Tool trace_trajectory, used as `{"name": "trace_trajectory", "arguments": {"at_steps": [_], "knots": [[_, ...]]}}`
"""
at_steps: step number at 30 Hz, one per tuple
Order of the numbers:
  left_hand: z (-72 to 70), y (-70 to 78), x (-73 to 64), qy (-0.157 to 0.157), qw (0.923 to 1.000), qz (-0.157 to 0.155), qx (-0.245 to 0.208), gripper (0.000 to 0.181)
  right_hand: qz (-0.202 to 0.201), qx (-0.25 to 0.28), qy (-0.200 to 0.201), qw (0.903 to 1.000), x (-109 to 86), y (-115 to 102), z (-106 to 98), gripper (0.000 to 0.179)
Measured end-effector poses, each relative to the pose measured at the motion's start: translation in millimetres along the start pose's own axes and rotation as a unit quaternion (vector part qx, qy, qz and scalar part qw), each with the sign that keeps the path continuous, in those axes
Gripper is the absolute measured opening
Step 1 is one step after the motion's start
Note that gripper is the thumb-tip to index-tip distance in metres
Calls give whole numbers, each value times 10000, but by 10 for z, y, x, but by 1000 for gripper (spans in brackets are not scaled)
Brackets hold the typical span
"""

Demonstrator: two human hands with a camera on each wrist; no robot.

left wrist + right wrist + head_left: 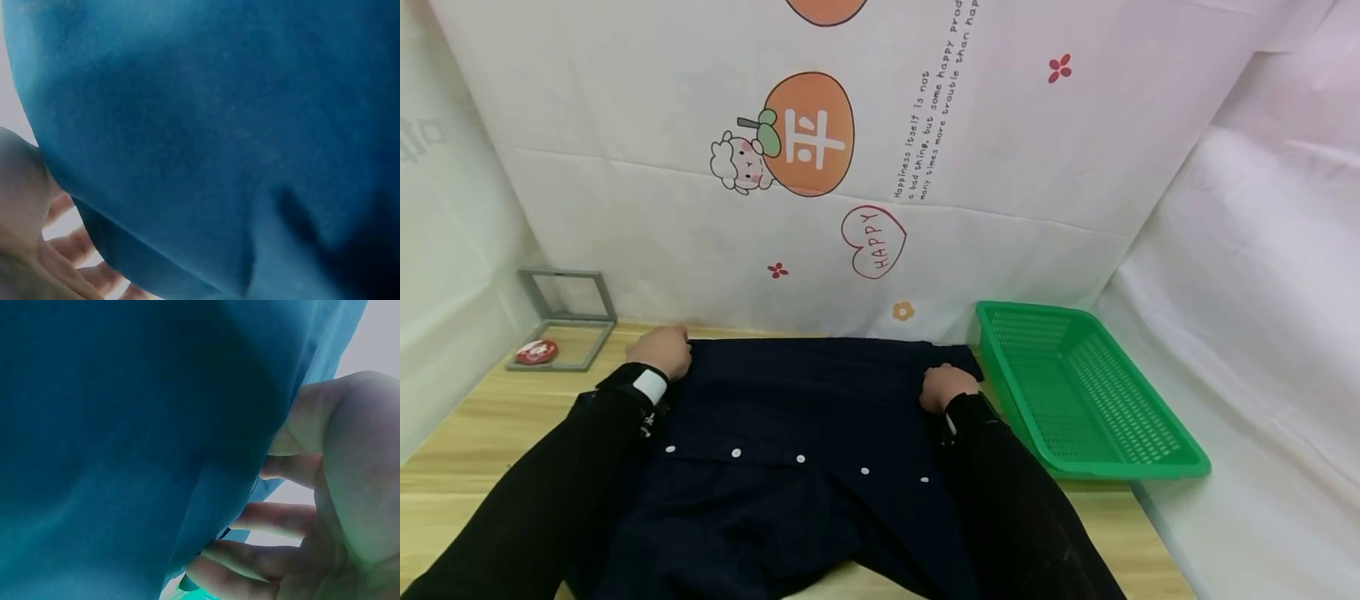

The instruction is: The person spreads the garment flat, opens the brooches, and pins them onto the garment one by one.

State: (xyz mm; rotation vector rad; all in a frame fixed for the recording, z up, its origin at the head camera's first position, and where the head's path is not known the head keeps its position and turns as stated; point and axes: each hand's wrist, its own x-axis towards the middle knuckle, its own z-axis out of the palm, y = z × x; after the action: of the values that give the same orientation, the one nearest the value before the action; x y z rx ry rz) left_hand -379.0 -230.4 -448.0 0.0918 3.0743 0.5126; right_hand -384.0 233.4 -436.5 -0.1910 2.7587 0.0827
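A dark navy shirt [805,400] with a row of several white buttons spans the table between my two hands, part of its lower portion bunched in folds. My left hand [662,352] grips its far left edge; in the left wrist view the cloth [156,125] fills most of the picture, and the left fingers [72,245] curl behind it. At the right edge, my right hand [947,387] pinches the fabric. The right wrist view has the right fingers [275,519] bent round the edge of the cloth [125,444], their tips partly hidden by it.
A green plastic basket [1026,392] stands right of the shirt, close to my right hand. At the back left, a grey hinged frame [606,292] lies opened with a red-and-white round item [537,352] on it. White printed cloth [700,250] hangs behind the wooden table [467,433].
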Motion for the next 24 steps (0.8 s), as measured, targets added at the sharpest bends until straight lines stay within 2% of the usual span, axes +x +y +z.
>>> {"name": "trace_trajectory", "arguments": {"at_steps": [2, 5, 7, 10, 13, 18, 22, 24], "knots": [[-6, 11, -3, 114, 9999, -1, 35, 25, -35, 246, 85, 9997, 47, 71, 3, 44], [11, 61, 21, 230, 9996, 7, -131, 38, 36, 534, 501, 9973, 123, 195, 4, 46], [32, 96, 54, 312, 9992, 180, -157, 43, 116, 638, 806, 9946, 178, 260, 8, 45], [67, 144, 94, 329, 9978, 570, 14, 38, 220, 599, 1053, 9924, 247, 306, 30, 44], [97, 175, 104, 276, 9962, 804, 179, 27, 298, 633, 1182, 9905, 309, 326, 78, 45], [121, 153, 91, 409, 9963, 751, 101, 20, 418, 948, 1490, 9834, 395, 373, 158, 44], [101, 153, 77, 507, 9963, 685, -50, 22, 595, 1526, 1694, 9718, 375, 417, 130, 25], [84, 163, 76, 497, 9966, 660, -76, 24, 690, 1780, 1807, 9648, 337, 419, 79, 25]]}}
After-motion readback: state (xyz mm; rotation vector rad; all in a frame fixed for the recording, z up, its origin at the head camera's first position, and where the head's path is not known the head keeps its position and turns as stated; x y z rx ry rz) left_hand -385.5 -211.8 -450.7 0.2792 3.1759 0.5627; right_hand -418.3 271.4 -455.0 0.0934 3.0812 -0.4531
